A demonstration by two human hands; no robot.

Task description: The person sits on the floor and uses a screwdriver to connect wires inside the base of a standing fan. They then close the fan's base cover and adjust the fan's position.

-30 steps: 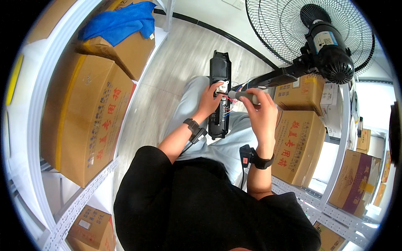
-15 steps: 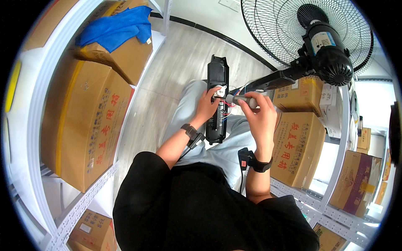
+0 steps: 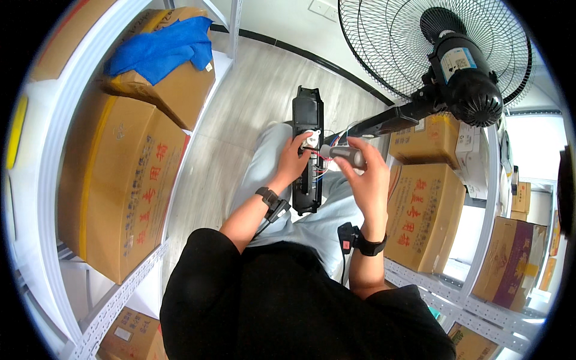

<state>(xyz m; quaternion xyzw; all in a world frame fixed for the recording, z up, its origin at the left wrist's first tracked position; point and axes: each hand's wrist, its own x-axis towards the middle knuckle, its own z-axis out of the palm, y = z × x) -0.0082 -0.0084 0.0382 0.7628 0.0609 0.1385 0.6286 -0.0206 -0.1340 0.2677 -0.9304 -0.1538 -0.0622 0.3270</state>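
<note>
A long black plastic housing (image 3: 308,102) lies lengthwise over my lap, its open inside up, with thin red, white and blue wires at its right edge. Near its middle sits a white round part (image 3: 312,138). My left hand (image 3: 290,162) is closed around that part's near left side, fingertips pressed on it. In my right hand (image 3: 370,175), thumb and fingers pinch the thick grey handle of a screwdriver (image 3: 347,156). Its dark shaft points left, toward my left fingertips; the tip's contact point is hidden there.
A black stand fan (image 3: 462,66) leans in from the upper right, its pole reaching close to the housing. Shelves with cardboard boxes (image 3: 120,180) flank me on the left, and more boxes (image 3: 423,216) stand on the right. A blue cloth (image 3: 162,51) lies on an upper-left box.
My right fingers have shifted around the screwdriver handle, and more of the handle shows now. The left hand keeps its place on the white part. The whole view has moved slightly.
</note>
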